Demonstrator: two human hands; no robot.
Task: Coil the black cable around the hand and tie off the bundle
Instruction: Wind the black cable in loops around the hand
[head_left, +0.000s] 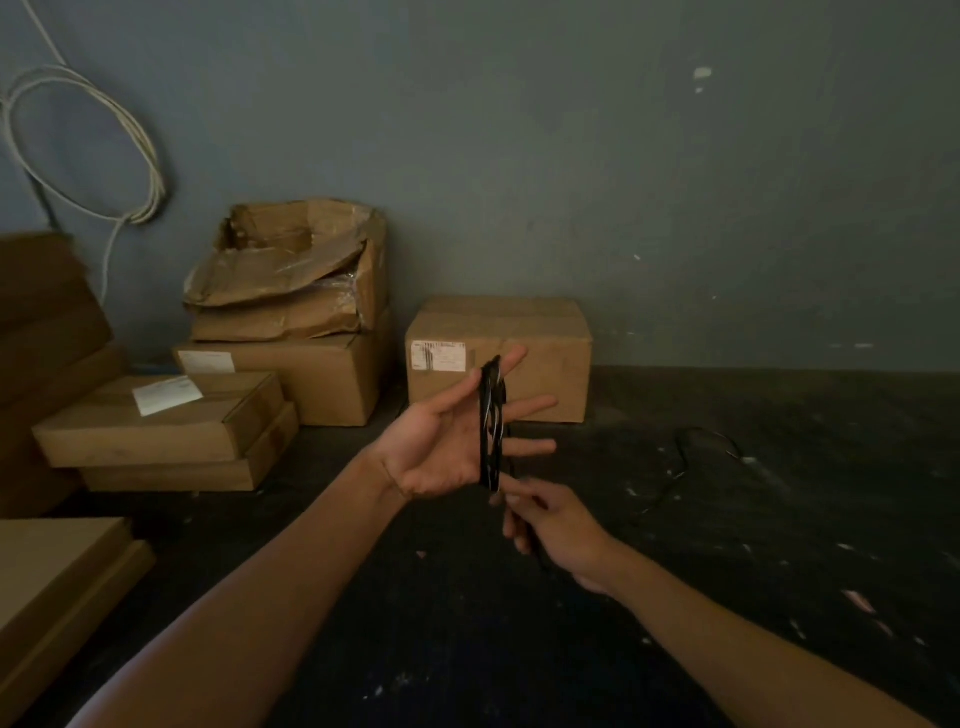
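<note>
My left hand (441, 441) is held palm up in the middle of the view, fingers spread and pointing right. Several turns of the black cable (491, 426) wrap around its fingers as a narrow upright bundle. My right hand (553, 530) sits just below and to the right of the bundle, pinching the cable strand that leaves the coil's bottom. The loose tail of the cable (691, 452) trails away over the dark floor to the right.
A cardboard box (540, 338) stands on the floor right behind my hands. More boxes (291, 332) are stacked at the left, and flat boards (57, 577) lie at the lower left. A white cable loop (88, 145) hangs on the grey wall.
</note>
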